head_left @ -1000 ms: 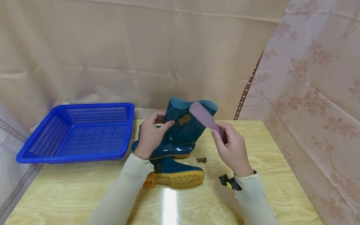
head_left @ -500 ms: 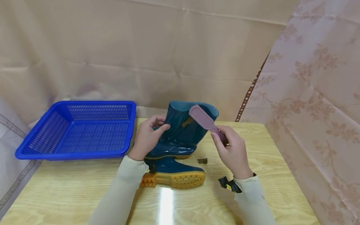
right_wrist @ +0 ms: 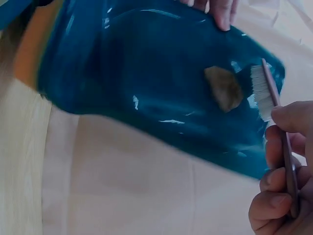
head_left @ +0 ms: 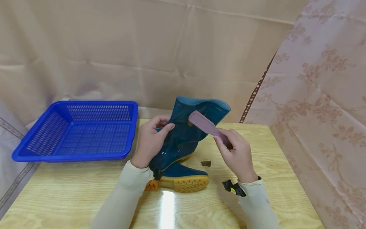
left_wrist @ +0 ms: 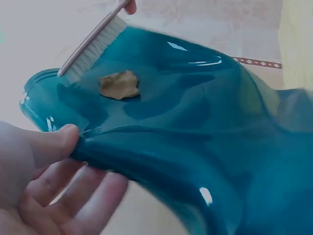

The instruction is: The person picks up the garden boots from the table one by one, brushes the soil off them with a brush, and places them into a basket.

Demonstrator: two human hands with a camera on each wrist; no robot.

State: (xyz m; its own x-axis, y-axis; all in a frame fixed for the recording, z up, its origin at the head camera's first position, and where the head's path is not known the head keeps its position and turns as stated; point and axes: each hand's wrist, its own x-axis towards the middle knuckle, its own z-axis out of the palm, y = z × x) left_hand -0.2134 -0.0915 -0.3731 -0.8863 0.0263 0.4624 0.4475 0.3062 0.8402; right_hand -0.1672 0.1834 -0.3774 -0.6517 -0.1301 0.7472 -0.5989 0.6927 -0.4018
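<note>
Your left hand [head_left: 151,138] pinched the upper shaft of a blue-green boot [head_left: 183,140] between thumb and fingers, holding it tilted behind a second boot [head_left: 187,182] that lay on its side on the surface [head_left: 200,211]. Your right hand [head_left: 235,154] had its fingers curled round the handle of a pink brush [head_left: 202,123], its white bristles [right_wrist: 262,93] facing the shaft near the top, beside a brown patch [left_wrist: 119,85]. A blue basket [head_left: 71,158] stood left of the boots.

no text (nor any number) legible
</note>
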